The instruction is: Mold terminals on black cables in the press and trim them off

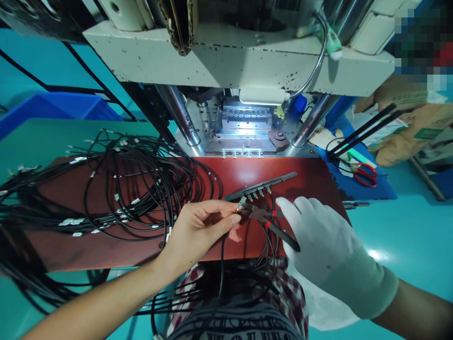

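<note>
Looking down from the head cam, I had my bare left hand (203, 224) curled in a pinch, thumb and forefinger closed on the tip of a thin black cable (222, 264) right where its little metal terminal (241, 203) poked out. That cable dropped from my fingers toward my lap. My right hand (327, 245), in a white glove, was wrapped around the handles of small cutting pliers (269, 219) with red marks near the pivot, and their nose pointed left and met the terminal just beside my left fingertips. Couldn't really tell if the nose was shut on it or only touching.

All of this sat over the dark red work board (311, 182). Just behind the pliers lay a long dark strip (262, 185) with a row of terminals hanging off it. A big tangle of black cables (106, 193) covered the left of the board, and red-handled scissors (364, 172) lay well off to the right on a blue mat.
</note>
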Motion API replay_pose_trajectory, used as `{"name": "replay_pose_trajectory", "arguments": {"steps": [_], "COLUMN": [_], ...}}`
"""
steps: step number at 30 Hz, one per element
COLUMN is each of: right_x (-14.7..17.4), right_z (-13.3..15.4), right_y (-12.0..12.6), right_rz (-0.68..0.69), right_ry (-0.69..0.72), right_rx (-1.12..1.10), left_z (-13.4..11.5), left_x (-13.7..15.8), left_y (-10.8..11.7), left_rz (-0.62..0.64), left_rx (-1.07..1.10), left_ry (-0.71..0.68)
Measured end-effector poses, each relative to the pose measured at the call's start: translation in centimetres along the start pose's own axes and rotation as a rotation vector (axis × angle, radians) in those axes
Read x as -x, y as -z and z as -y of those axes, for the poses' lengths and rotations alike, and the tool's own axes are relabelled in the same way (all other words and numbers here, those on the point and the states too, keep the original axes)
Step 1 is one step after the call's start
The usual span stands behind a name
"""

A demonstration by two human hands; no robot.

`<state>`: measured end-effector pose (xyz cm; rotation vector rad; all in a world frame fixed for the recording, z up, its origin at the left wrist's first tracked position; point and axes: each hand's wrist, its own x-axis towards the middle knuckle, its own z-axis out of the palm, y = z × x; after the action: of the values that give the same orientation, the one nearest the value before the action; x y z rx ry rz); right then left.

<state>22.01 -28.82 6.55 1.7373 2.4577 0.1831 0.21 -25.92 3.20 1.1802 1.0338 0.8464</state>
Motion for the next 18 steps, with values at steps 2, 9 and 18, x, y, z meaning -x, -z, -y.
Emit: {"name": "replay_pose_trajectory", "arguments": {"steps": [2, 9, 18], "right_x": [0.0, -0.3, 0.4], "right_z": [0.2, 0.1, 0.0], "right_y": [0.0, 0.3, -0.4], "right_rz": [0.061, 0.17, -0.055], "right_ry": [-0.028, -0.053, 0.038], "right_rx": [0.0, -0.063, 0.094], "left_z": [0.2, 0.4, 1.2], "left_x": [0.1, 0.5, 0.4], "left_y": [-0.1, -0.1, 0.1], "left_rz": [-0.001, -0.004, 0.044], "left_rx": [0.004, -0.018, 0.114], "left_ry": [-0.003, -0.02, -0.012]}}
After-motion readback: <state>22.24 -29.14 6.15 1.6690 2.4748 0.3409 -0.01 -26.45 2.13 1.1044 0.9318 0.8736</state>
